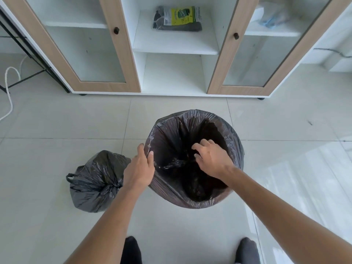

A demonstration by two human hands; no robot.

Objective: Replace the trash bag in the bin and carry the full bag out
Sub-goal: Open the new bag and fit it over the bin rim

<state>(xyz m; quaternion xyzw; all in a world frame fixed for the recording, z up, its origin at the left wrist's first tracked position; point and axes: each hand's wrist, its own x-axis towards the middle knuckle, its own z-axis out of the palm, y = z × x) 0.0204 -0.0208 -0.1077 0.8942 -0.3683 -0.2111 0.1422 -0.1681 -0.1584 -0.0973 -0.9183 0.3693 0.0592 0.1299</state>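
Note:
A round bin (231, 155) stands on the tiled floor in the middle, lined with a black trash bag (177, 134) whose edge is folded over the rim. My left hand (140, 168) grips the bag's edge at the bin's left rim, thumb inside. Reaching into the bin's mouth, my right hand (211, 159) has its fingers spread and pressed against the liner. A full black bag (95, 181), tied at the top, sits on the floor just left of the bin.
A white cabinet with two wood-framed glass doors (114, 54) stands close behind the bin. A pack of trash bags (178, 18) lies on its open middle shelf. A white cable (8, 92) trails on the floor at far left. My feet (131, 250) are below.

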